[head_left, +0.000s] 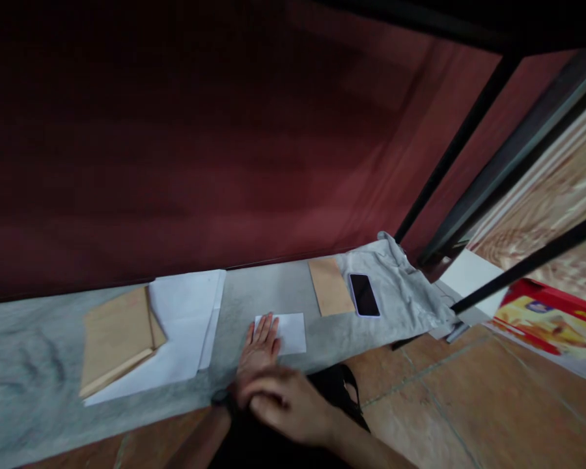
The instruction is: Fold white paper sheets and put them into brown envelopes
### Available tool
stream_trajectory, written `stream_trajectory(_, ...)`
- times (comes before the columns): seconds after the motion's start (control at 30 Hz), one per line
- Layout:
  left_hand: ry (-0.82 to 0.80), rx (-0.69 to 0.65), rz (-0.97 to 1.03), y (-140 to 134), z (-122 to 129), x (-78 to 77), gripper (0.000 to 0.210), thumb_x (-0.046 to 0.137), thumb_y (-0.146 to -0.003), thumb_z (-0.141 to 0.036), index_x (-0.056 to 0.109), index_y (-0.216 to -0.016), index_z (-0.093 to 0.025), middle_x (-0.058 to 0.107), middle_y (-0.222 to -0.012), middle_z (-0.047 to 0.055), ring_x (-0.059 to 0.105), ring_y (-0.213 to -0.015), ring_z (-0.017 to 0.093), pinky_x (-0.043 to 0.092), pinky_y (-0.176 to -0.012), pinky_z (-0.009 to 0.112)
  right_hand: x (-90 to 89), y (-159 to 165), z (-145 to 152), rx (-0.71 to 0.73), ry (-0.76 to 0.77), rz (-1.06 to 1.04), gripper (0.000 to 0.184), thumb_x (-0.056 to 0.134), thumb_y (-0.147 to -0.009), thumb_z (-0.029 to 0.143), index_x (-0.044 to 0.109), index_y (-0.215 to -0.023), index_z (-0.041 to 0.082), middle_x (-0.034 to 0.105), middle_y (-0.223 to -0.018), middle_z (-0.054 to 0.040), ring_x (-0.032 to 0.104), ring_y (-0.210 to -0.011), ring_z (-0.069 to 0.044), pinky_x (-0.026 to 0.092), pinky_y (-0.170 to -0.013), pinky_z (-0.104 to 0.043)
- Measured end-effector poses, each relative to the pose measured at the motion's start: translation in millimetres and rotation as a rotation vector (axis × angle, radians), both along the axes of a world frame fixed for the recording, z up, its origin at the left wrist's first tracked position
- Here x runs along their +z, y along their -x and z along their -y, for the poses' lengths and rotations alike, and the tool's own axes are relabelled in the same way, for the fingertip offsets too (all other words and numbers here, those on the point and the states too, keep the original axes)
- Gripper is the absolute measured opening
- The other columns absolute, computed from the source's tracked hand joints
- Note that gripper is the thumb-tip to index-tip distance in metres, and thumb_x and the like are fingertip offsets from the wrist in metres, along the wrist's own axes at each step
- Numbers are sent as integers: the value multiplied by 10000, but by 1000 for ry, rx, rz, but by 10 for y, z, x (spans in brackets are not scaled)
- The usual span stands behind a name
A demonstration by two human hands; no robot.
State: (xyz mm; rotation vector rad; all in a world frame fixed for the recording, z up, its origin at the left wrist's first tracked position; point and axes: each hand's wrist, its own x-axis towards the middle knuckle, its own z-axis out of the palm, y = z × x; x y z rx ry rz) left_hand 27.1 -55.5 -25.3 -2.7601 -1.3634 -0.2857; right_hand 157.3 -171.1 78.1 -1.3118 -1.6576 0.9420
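My left hand (258,348) lies flat with its fingers stretched out, the fingertips over the left part of a small white sheet of paper (292,333). A dark band (223,398) circles my left wrist. My right hand (293,405) crosses over from the right, its fingers curled at my left wrist; it is slightly blurred. Beyond the white sheet, to the right, lies a flat tan envelope-like piece of paper (331,287). A smartphone (364,295) with a dark screen and a pale case rests beside that piece.
On the left of the grey cloth-covered bench (244,286), brown folded paper (117,332) lies on large white sheets (183,319). A dark red panel (200,182) rises behind. Black metal bars (461,146) and a red-yellow box (551,326) stand at right, above floor tiles (449,404).
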Motion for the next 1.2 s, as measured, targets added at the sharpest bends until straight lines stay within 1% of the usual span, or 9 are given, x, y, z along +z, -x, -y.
stream_trajectory(0.1, -9, -57, 43, -93, 5, 7, 536, 346, -1001, -285, 409, -1511, -132, 406, -1583, 135, 327, -1490, 251, 257, -1220, 496, -352, -218, -273, -250, -62, 155, 404, 332, -1060, 318, 676, -1266, 264, 679, -1293, -63, 603, -1236, -213, 497, -1057, -403)
stream_trajectory(0.17, -2, -84, 59, -175, 18, 16, 538, 335, -1004, -268, 392, -1518, -118, 406, -1583, 136, 324, -1492, 242, 251, -1226, 483, -605, -354, -467, -361, -138, 352, 440, 339, -1039, 286, 602, -1378, 191, 602, -1415, -112, 528, -1340, -236, 437, -1124, -455)
stream_trajectory(0.27, 21, -68, 54, -224, 36, 19, 538, 323, -1009, -273, 391, -1518, -114, 420, -1575, 127, 344, -1483, 234, 261, -1222, 474, -910, -431, -623, -342, -165, 653, 455, 358, -1033, 254, 539, -1434, 138, 538, -1479, -128, 457, -1407, -252, 358, -1171, -491)
stream_trajectory(0.37, 7, -28, 55, -94, 41, 4, 556, 320, -1026, -368, 390, -1522, -125, 410, -1581, 111, 332, -1489, 228, 247, -1229, 457, -1079, -403, -620, -342, -176, 812, 480, 389, -1042, 286, 464, -1492, 135, 461, -1539, -110, 417, -1434, -261, 302, -1198, -475)
stream_trajectory(0.6, 11, 138, 51, 423, 38, -38, 586, 284, -1036, -420, 409, -1508, -97, 435, -1561, 139, 362, -1473, 263, 276, -1218, 488, -1179, -390, -595, -347, -215, 891, 534, 374, -1044, 313, 364, -1550, 144, 407, -1572, -102, 400, -1444, -269, 270, -1204, -463)
stream_trajectory(0.7, -38, 209, 92, 280, 112, -2, 588, 294, -1034, -395, 402, -1502, -56, 409, -1571, 172, 349, -1478, 288, 280, -1216, 503, -1184, -389, -604, -350, -210, 903, 539, 369, -1042, 316, 370, -1545, 123, 387, -1581, -112, 383, -1452, -279, 260, -1205, -473)
stream_trajectory(0.83, -28, 2, 115, -135, 292, 55, 528, 307, -1033, -326, 408, -1510, -124, 421, -1578, 106, 333, -1488, 239, 262, -1234, 474, -1184, -395, -603, -327, -204, 919, 528, 355, -1047, 305, 381, -1537, 110, 360, -1595, -109, 376, -1454, -280, 256, -1204, -472)
stream_trajectory(0.93, 2, -8, 112, -231, 364, 52, 519, 323, -1033, -336, 439, -1488, -115, 457, -1552, 118, 361, -1475, 235, 291, -1221, 465, -1183, -419, -593, -313, -220, 925, 516, 351, -1050, 290, 391, -1530, 108, 380, -1585, -110, 384, -1449, -272, 270, -1197, -466)
stream_trajectory(1.2, -38, 95, 106, 358, 335, -30, 565, 320, -1035, -410, 409, -1513, -122, 446, -1555, 134, 363, -1474, 254, 299, -1214, 482, -1232, -598, -412, -393, -324, 924, 521, 336, -1056, 324, 401, -1528, 113, 465, -1532, -144, 440, -1411, -287, 303, -1175, -477)
